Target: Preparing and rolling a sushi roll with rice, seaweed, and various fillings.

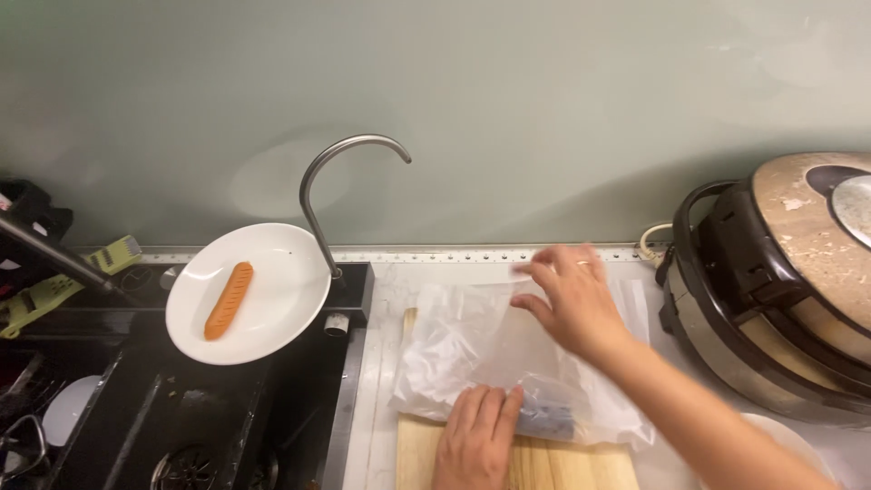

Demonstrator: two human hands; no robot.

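A crumpled, translucent white plastic bag lies on the desk, partly over the far edge of a wooden cutting board. The left hand presses its near edge flat; the right hand, fingers spread, rests on its far right corner.

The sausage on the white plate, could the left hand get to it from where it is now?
Probably yes. The sausage lies bare on the white plate over the sink, and nothing stands between it and the left hand. But that hand is pressing on the plastic bag, so it would have to let go first.
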